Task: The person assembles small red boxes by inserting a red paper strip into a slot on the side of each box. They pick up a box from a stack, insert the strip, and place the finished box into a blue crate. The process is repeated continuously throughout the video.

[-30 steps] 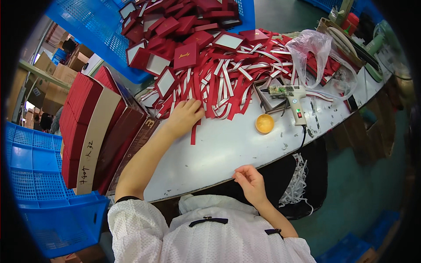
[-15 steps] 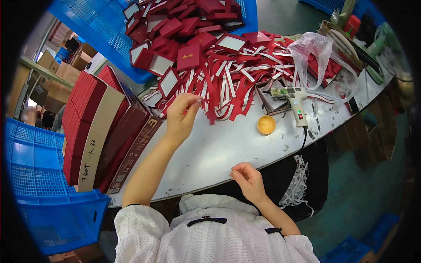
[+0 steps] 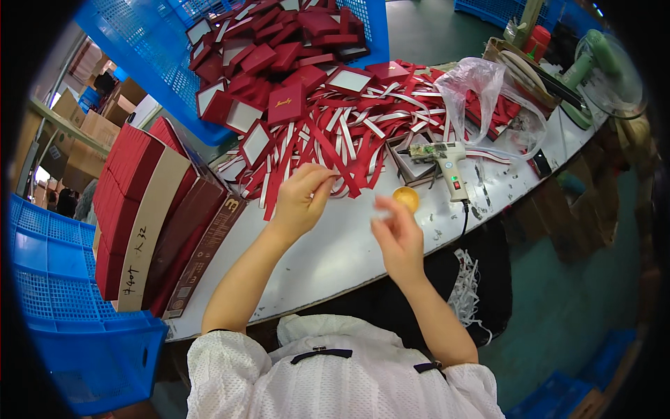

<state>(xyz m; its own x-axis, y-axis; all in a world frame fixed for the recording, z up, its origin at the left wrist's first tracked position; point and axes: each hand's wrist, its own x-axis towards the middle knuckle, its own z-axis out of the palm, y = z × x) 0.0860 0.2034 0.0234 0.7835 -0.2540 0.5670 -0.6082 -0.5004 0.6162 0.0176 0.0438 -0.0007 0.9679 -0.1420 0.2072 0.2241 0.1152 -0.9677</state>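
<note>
My left hand is above the white table, at the near edge of a heap of red and white ribbons. Its thumb and fingertips are pinched together; whatever lies between them is too small to make out. A slanting red ribbon passes just beyond those fingertips. To its right, my right hand hovers over the table, somewhat blurred, thumb and fingers apart with nothing visible in them. Just beyond it sits a small round yellow tub, partly covered by the fingers. A white glue gun lies farther right.
Dark red jewelry boxes pile up in and before a blue crate. At left stand cartons packed with red boxes. Farther right are a plastic bag and a green fan. Shredded white strips lie below the table edge.
My right hand has risen forward from the table's near edge toward the yellow tub, its fingers parting. My left hand has come slightly nearer, still pinched. A red ribbon now slants.
</note>
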